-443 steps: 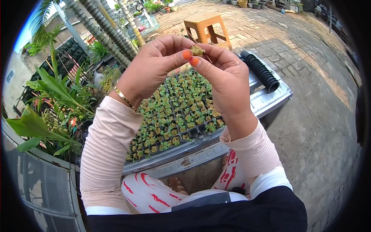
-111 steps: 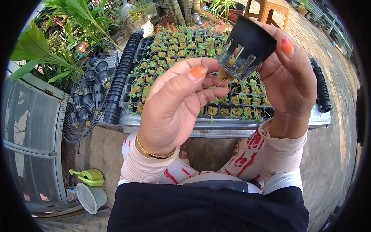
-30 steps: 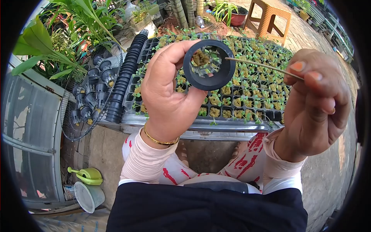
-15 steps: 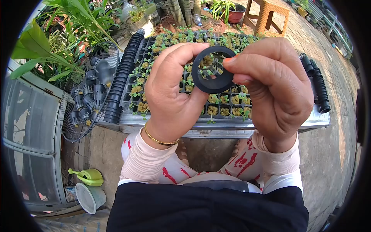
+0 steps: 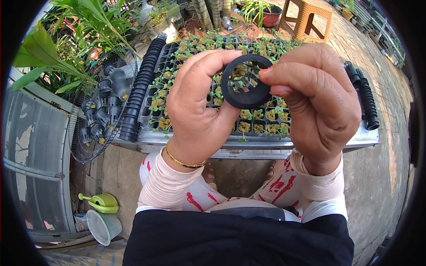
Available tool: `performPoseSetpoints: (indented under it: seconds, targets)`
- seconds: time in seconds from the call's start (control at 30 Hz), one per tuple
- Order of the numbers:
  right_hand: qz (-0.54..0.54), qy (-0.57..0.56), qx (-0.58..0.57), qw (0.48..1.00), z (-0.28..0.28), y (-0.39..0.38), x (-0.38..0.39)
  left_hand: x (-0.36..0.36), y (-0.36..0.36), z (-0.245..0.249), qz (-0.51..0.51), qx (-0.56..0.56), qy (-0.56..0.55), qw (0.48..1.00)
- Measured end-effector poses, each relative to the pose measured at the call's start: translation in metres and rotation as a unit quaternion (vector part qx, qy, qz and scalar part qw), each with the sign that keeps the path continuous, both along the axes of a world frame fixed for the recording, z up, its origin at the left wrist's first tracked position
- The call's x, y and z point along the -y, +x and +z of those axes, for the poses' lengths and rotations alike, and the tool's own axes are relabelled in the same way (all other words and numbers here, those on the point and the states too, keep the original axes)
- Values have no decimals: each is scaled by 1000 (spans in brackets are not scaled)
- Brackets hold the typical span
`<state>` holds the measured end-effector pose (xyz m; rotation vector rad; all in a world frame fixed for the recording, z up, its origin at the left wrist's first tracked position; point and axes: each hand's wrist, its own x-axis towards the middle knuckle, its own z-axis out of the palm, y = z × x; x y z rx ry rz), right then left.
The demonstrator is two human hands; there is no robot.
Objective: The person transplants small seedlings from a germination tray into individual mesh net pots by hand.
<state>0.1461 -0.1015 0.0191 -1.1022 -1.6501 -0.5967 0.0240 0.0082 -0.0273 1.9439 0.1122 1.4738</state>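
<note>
A black net cup [image 5: 246, 101] is held up before me, its round rim facing me and the tray showing through its slots. My left hand [image 5: 199, 102] grips the cup's left side between thumb and fingers. At the rim's upper right, my right hand [image 5: 319, 97] is closed in a pinch, fingertips on the edge; whether it holds something small at the cup is hard to make out. Below and behind both hands lies a black seedling tray [image 5: 265, 121] of many cells with green sprouts in yellowish plugs.
Stacked black cups [image 5: 141, 84] lie along the tray's left side, more [image 5: 368, 99] at the right. A wire basket [image 5: 80, 148] holds several cups at the left. A green watering can [image 5: 104, 202], a bucket [image 5: 103, 226] and a tan stool [image 5: 306, 20] stand around the table.
The net cup has shifted slightly right and down and tilted a little. Both hands keep nearly the same place and grip.
</note>
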Motion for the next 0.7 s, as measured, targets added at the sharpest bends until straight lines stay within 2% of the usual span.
performPoseSetpoints:
  seconds: [0.7]
  targets:
    - [27, -15, -16, 999, 0, 2, -1, 0, -1, 1, -3, -2, 18, 1000]
